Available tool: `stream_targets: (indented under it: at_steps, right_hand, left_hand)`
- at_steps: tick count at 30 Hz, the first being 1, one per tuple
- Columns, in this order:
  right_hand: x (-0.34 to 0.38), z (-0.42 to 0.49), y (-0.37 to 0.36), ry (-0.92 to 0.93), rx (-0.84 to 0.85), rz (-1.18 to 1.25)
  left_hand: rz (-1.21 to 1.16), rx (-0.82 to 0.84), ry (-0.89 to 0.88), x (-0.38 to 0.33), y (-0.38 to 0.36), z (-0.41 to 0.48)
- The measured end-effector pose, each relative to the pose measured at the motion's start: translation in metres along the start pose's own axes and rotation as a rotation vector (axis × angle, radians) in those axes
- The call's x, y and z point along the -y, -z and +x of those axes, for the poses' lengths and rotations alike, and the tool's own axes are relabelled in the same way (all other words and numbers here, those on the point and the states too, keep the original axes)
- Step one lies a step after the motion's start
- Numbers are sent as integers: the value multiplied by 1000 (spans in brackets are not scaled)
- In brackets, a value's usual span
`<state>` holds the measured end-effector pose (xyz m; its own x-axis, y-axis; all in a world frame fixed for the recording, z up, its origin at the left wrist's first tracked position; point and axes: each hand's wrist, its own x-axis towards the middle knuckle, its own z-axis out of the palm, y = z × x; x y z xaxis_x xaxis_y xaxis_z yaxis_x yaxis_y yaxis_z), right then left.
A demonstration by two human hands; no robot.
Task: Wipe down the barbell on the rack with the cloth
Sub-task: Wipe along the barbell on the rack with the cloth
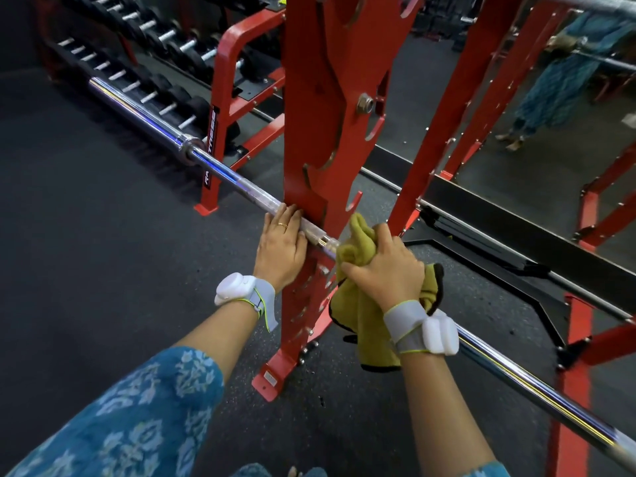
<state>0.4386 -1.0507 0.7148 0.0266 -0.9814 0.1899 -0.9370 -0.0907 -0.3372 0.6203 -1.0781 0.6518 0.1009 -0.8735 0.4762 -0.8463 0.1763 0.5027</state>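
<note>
Red rack (311, 160) carries the barbell (220, 168). Right hand (385, 270) clamps the cloth (361, 242) around it. Left hand (280, 246) rests on the bar, fingers draped over it.

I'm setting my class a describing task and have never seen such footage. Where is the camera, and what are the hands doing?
No machine here: a camera worn on a person's head looks down at two bare hands in a gym. A steel barbell lies across a red rack, dumbbells shelved behind. The left hand rests on the bar beside the upright. The right hand grips a yellow-green cloth over the bar. White bands sit on both wrists.
</note>
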Motion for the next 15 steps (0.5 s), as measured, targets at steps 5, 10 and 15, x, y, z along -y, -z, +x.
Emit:
stream_targets:
  at_steps: [5,10,15]
  right_hand:
    - [27,13,-8,-40,10,-114]
    - [48,34,-8,-38,145,4]
    - [14,48,9,-168,394,233]
  left_hand:
    - [-35,-52,9,-1,-4,6]
    - [-214,-120,182,-18,-7,18]
    - [-126,-132,164,-14,-21,16]
